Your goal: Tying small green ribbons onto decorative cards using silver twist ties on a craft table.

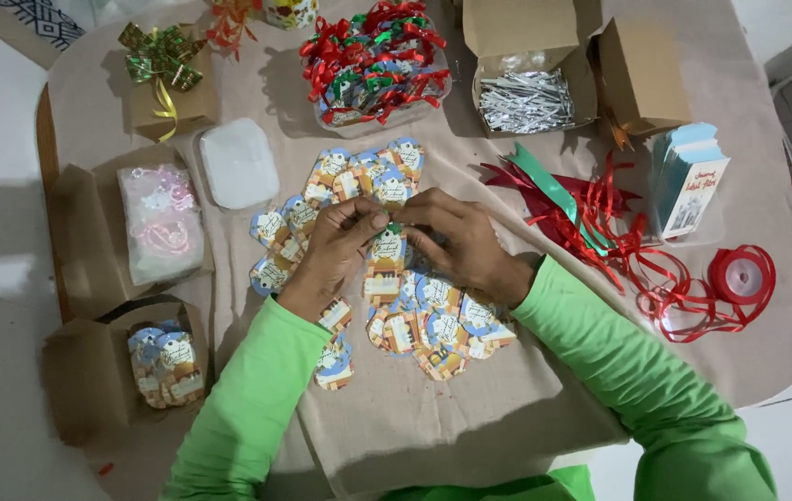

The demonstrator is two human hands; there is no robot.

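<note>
Both hands at frame centre, working one tag (387,249). Left hand (336,250) and right hand (456,243) meet above it, fingertips pinched narrow on the tag's top edge, where a bit of green ribbon shows. The tag hangs just below the fingers, upright, over the tag pile (415,320).

Pile: flat printed paper tags, blue-and-tan, rounded tops, spread loose on the worktop (396,417) from upper centre down to below the hands. The worktop is covered in beige cloth, creased.

Containers:
- clear tub (377,65), top centre: tags already tied with red and green curled ribbon, heaped.
- open carton (526,93), top right of centre: silver wire twists, shiny.
- brown box (642,79) beside it: contents not visible.
- open brown box (164,362), lower left: stack of the same tags.
- open brown box (159,223), left: clear bag of pale pink bits.
- closed brown box (169,83), upper left: green-gold foil bow on top.

White rounded square pad (238,162) next to the pile. Right side: loose red ribbon (637,260) tangle with one green strip (554,190), red spool (742,276), blue card stack (688,176).
</note>
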